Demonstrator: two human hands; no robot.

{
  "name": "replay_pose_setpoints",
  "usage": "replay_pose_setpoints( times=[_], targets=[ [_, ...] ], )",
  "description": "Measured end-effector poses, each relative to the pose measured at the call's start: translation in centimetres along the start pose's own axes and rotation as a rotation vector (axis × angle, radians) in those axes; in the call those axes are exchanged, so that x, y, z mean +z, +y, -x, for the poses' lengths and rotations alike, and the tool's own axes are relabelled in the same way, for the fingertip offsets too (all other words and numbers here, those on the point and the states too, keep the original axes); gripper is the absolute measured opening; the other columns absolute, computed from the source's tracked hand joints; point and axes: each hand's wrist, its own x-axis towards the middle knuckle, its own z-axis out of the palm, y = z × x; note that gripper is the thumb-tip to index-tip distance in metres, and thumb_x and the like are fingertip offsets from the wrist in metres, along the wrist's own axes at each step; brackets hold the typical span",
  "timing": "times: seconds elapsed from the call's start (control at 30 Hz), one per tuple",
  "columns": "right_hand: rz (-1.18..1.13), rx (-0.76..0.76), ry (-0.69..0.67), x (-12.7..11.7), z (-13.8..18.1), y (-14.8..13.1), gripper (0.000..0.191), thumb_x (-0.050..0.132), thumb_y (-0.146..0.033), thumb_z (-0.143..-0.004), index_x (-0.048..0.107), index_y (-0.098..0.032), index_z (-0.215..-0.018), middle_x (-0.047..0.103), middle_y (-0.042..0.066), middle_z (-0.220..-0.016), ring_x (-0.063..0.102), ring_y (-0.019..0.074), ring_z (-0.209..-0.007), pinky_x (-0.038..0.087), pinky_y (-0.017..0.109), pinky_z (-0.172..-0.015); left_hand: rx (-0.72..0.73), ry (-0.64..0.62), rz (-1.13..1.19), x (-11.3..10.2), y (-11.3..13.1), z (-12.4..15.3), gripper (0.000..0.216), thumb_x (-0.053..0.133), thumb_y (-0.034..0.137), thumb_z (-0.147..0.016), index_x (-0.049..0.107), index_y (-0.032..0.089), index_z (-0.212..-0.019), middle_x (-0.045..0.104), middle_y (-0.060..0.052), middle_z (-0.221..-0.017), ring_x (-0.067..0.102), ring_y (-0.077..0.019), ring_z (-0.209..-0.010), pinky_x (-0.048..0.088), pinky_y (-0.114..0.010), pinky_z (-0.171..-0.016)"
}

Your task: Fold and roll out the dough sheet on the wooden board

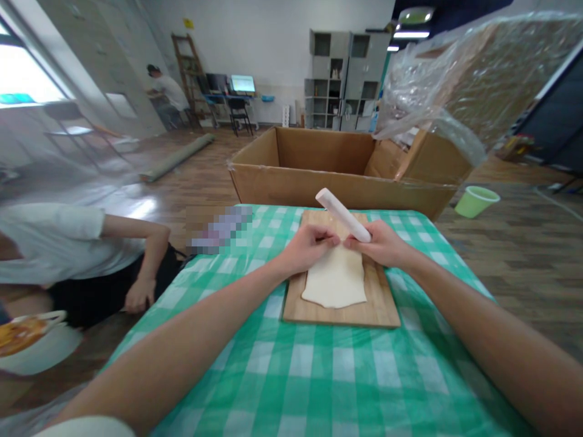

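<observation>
A flat sheet of pale dough [336, 282] lies on a wooden cutting board [385, 306], its near edge uneven. My left hand [310, 246] rests at the far left part of the dough, thumb and fingers pinched together at its edge. In my right hand [382, 244] is a white rolling pin [342, 213], held at its near end and tilted up to the left above the board. The right thumb and fingertips also come close to the dough's far edge; whether they grip it I cannot make out.
A green checked tablecloth [291, 376] covers the table. Beyond its far edge stands a large open cardboard box [310, 176] with plastic wrap. A green bucket [476, 203] is on the floor at right. At left sits a person [59, 237] near a white bowl [40, 352].
</observation>
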Motion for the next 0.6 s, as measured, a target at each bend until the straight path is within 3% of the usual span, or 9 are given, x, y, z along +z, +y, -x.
replay_pose_setpoints(
  times=[0.17, 0.37, 0.47, 0.6],
  targets=[
    [-0.026, 0.012, 0.028, 0.0, 0.0, -0.3, 0.037, 0.066, -0.047, -0.089, 0.062, -0.018, -0.066, 0.039, -0.003, -0.059, 0.034, 0.0115, -0.057, 0.024, 0.027, -0.050, -0.021, -0.056, 0.054, 0.1, 0.4, 0.1, 0.035, 0.064, 0.046, -0.093, 0.070, 0.015, -0.078, 0.053, 0.003, -0.063, 0.044, -0.0102, -0.060, 0.029, -0.024, -0.053],
    [-0.088, 0.089, 0.016, -0.2, 0.1, -0.1, 0.050, 0.071, -0.058, -0.084, 0.047, -0.020, -0.061, 0.034, -0.005, -0.060, 0.030, 0.0100, -0.056, 0.019, 0.026, -0.049, -0.033, 0.047, 0.027, 0.0, 0.7, 0.1, 0.033, 0.064, 0.043, -0.093, 0.069, 0.015, -0.077, 0.055, 0.002, -0.064, 0.046, -0.0105, -0.059, 0.032, -0.024, -0.054],
    [-0.123, 0.114, 0.021, -0.3, 0.1, -0.4, 0.055, 0.070, -0.063, -0.083, 0.043, -0.021, -0.060, 0.032, -0.006, -0.058, 0.027, 0.0091, -0.054, 0.017, 0.026, -0.048, -0.001, 0.048, 0.009, 0.0, 0.9, 0.1, 0.032, 0.062, 0.042, -0.094, 0.070, 0.015, -0.079, 0.059, 0.001, -0.068, 0.050, -0.0119, -0.063, 0.036, -0.024, -0.057],
    [-0.134, 0.038, 0.003, -0.3, 0.0, -1.1, 0.051, 0.071, -0.061, -0.082, 0.051, -0.019, -0.061, 0.035, -0.004, -0.061, 0.030, 0.0095, -0.057, 0.021, 0.025, -0.050, 0.075, 0.014, -0.033, 0.3, 1.3, 0.1, 0.029, 0.065, 0.043, -0.093, 0.074, 0.016, -0.089, 0.070, -0.002, -0.081, 0.060, -0.0159, -0.076, 0.043, -0.026, -0.067]
  ],
)
